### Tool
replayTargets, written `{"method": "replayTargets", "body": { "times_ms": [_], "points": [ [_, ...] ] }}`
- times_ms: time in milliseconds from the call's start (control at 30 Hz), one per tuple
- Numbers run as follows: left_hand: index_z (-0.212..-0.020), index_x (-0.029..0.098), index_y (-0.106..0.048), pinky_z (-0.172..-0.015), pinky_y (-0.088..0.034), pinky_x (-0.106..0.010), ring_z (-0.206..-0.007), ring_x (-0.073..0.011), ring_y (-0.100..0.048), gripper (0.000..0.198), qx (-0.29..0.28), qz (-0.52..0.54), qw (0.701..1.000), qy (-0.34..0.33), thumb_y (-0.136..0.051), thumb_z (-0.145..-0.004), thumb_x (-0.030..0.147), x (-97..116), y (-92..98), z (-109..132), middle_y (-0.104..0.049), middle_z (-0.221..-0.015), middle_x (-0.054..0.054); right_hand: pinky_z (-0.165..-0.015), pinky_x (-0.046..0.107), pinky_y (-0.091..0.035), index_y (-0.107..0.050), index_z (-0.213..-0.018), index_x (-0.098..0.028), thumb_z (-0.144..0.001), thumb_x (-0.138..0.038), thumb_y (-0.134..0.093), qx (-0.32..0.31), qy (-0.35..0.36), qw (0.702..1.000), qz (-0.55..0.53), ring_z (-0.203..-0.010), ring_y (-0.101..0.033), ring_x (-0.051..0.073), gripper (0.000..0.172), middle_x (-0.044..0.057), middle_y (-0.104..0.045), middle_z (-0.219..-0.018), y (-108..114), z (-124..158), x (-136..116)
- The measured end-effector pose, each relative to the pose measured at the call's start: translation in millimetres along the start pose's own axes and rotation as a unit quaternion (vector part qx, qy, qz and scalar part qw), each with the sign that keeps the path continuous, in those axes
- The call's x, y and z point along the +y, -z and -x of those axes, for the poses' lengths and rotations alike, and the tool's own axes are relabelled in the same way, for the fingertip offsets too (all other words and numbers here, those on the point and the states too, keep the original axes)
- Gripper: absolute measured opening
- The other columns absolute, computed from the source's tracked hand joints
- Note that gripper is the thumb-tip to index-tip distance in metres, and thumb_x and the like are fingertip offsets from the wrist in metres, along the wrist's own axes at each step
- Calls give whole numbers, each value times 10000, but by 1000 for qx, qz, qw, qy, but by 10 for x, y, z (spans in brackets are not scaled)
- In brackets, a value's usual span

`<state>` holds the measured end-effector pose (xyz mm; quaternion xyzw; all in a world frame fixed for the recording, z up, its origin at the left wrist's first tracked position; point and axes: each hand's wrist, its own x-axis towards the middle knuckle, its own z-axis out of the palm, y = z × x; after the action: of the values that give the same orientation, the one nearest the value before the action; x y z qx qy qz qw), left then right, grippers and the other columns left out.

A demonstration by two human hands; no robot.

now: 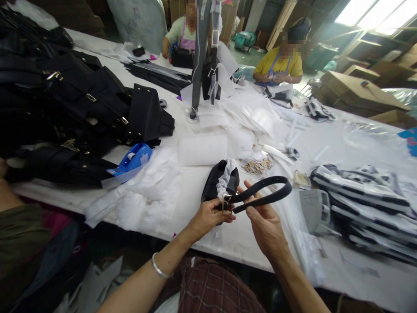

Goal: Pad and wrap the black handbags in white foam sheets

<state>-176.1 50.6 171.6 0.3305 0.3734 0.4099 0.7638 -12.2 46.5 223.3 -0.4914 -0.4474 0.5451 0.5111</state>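
Observation:
A small black bag (211,184) with white wrapping (227,176) around part of it rests near the table's front edge. My left hand (208,219) pinches the gold buckle (226,203) where the black strap joins the bag. The strap (276,196) loops out to the right, above my right hand (265,221). That hand has its thumb against the strap's lower run and its fingers behind it, closed around the strap.
Black bags (97,100) are heaped at the left, beside a blue tape dispenser (132,158). White sheets (241,117) lie mid-table, near a dark pole (197,65). Wrapped black-and-white items (368,204) and a grey dispenser (314,211) are at right. Two people sit across; an arm shows far left.

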Motion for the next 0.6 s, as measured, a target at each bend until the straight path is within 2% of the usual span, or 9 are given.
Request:
{"method": "replayTargets", "body": {
  "times_ms": [100,167,233,367,500,600],
  "points": [
    [-1014,118,-662,-654,-589,-299,-696,-192,-716,477,-8,1,1000,1,-771,-727,483,-6,26,5,-709,-920,-94,-1096,536,-381,-644,-1201,-289,-773,-341,-749,12,45,995,90,-1314,-486,303,444,70,-512,-1447,23,-23,26],
    [-1041,129,-653,-584,-581,-281,-660,-187,-713,498,-18,-6,1000,-1,-778,-718,487,-12,35,11,-699,-972,-99,-1097,532,-383,-648,-1194,-289,-774,-339,-745,24,82,984,154,-1318,-481,301,434,68,-502,-1455,26,-43,29],
    [-1098,146,-639,-590,-582,-270,-707,-197,-721,503,-28,-18,999,-6,-791,-717,437,-7,38,23,-695,-975,-87,-1088,525,-396,-679,-1136,-282,-782,-334,-735,21,106,973,203,-1308,-490,302,363,70,-512,-1444,11,-50,9],
    [-1125,151,-637,-648,-588,-268,-810,-215,-723,441,-31,-52,998,-24,-751,-773,393,15,28,55,-694,-919,-69,-1062,490,-427,-742,-885,-261,-798,-336,-714,10,145,951,272,-1256,-531,296,118,63,-550,-1401,-53,-49,-82],
    [-1043,133,-661,-619,-580,-254,-744,-199,-724,389,-28,-79,996,-44,-713,-797,430,17,15,76,-691,-928,-77,-1009,457,-472,-740,-933,-273,-810,-335,-698,24,168,931,324,-1240,-539,291,144,70,-591,-1345,-72,-82,-158],
    [-1064,145,-650,-588,-576,-246,-705,-195,-726,389,-28,-80,996,-42,-705,-800,425,5,20,85,-694,-887,-61,-986,450,-483,-746,-906,-272,-826,-315,-678,-32,178,913,366,-1188,-569,284,114,76,-618,-1293,-60,-105,-194]
  ]
}}
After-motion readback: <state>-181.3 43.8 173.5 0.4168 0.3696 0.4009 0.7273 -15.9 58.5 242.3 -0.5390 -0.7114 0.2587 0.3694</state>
